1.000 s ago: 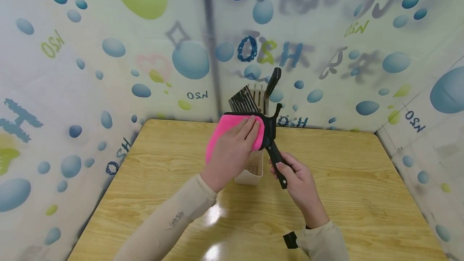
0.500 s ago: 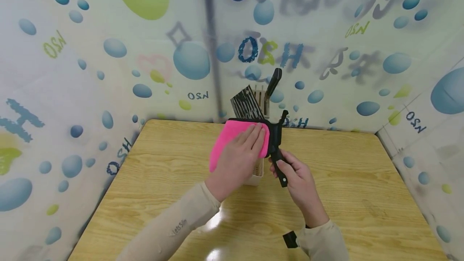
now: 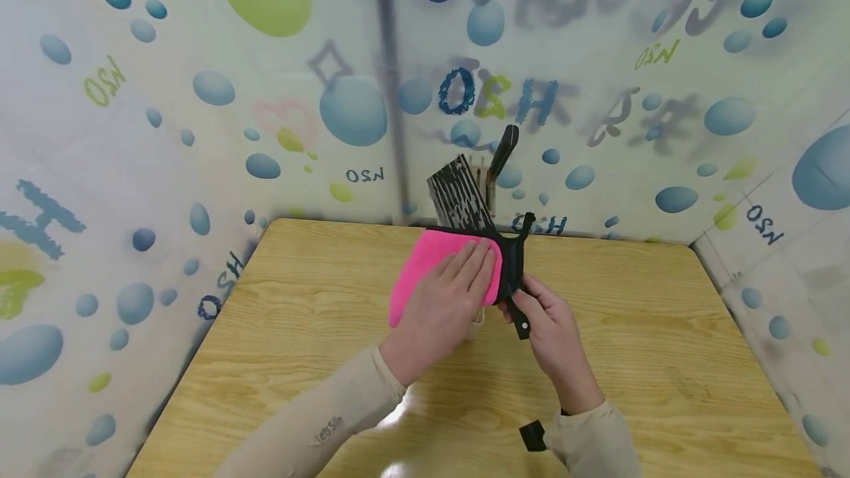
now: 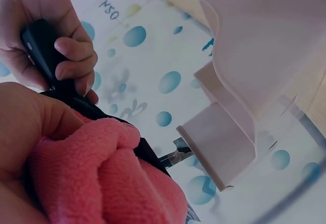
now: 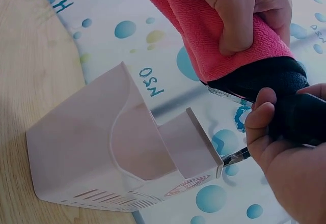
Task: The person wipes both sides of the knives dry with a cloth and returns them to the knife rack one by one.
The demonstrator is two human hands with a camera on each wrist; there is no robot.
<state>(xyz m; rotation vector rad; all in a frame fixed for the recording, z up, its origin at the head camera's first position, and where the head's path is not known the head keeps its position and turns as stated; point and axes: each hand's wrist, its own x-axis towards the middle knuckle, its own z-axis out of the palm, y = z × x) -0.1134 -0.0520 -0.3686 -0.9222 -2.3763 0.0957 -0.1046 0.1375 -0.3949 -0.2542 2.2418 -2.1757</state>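
A pink cloth with a black edge (image 3: 425, 260) is wrapped over a broad blade (image 3: 458, 198), whose streaked upper part sticks out past it. My left hand (image 3: 441, 308) grips the cloth, fingers flat on top; its thumb presses the fabric (image 5: 201, 43) from the other side. The right hand (image 3: 554, 334) curls round the black handle (image 3: 522, 319), close beside the cloth's black edge. That handle also shows in the left wrist view (image 4: 43, 48) within the right fingers.
A pale slotted holder (image 5: 76, 147) stands on the wooden table (image 3: 299, 301) behind and below the hands. Another black handle (image 3: 505, 150) rises from its back. A patterned wall (image 3: 584, 57) borders the table, and a small black piece (image 3: 533, 436) lies by the right sleeve.
The cloth and left hand have moved right and slightly down, towards the right hand. More streaked blade shows above the cloth, and less of the handle is visible. The right hand has barely moved.
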